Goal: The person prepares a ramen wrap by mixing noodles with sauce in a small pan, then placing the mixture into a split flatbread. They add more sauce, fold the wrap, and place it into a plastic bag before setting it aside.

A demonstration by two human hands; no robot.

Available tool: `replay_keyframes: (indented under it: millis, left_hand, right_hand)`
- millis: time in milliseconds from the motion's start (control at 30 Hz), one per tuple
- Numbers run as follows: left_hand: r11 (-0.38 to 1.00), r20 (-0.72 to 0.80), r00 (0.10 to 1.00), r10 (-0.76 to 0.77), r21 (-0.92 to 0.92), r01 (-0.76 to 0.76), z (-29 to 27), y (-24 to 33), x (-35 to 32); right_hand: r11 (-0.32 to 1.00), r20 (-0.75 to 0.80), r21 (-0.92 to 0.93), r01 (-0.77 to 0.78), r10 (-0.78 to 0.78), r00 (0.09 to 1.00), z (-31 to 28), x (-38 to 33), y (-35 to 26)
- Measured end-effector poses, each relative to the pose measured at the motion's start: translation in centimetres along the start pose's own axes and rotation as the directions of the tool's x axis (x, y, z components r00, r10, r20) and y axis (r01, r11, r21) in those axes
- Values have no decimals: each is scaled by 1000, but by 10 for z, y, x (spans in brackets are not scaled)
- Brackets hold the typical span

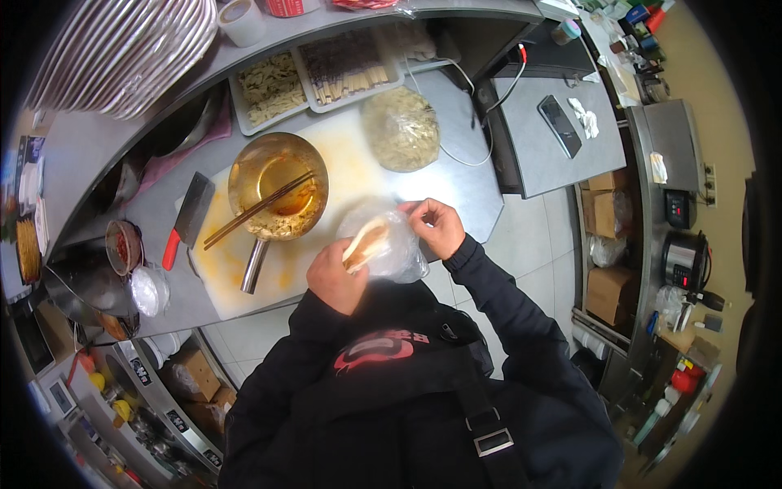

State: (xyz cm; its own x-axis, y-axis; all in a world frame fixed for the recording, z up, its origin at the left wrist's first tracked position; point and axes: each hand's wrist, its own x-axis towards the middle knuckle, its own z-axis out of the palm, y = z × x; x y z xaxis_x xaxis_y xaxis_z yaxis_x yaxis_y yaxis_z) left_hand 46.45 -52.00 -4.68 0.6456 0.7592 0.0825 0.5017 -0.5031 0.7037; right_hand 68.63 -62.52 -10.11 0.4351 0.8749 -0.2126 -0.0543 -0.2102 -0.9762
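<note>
My left hand (336,277) is closed around a pale folded flatbread (368,243) with brownish filling showing along its open side. Beside it, a thin clear plastic bag (399,262) hangs between my two hands, and the bread lies at its mouth. My right hand (440,228) pinches the bag's upper edge between thumb and fingers. Both hands are over the near edge of a stained white cutting board (224,293). On the board, to the left, rests a metal saucepan (279,175) with oily orange residue inside; a pair of wooden chopsticks (261,209) lies across it.
Left of the pan is a cleaver (195,208) with a red handle. A bagged pale food (401,130) sits behind the board, near white trays (316,104) of food. Farther right a phone (560,126) lies on a grey surface. Stacked plates (122,53) stand on the upper shelf.
</note>
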Motion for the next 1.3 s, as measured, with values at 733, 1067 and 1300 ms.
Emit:
replay_keyframes:
  millis: [733,1067,1300]
  left_hand:
    - [990,-55,998,-21,-139,13,3,25,39]
    - [975,100,975,198,-123,-186,10,7,63]
    - [971,245,940,238,-92,-222,28,-5,77]
  right_hand:
    - [876,-253,-411,-254,158,954,-23,-45,56]
    - [979,-46,2,-204,204,978,-48,38,48]
    - [915,-387,-360,-182,31,921,-54,39,57]
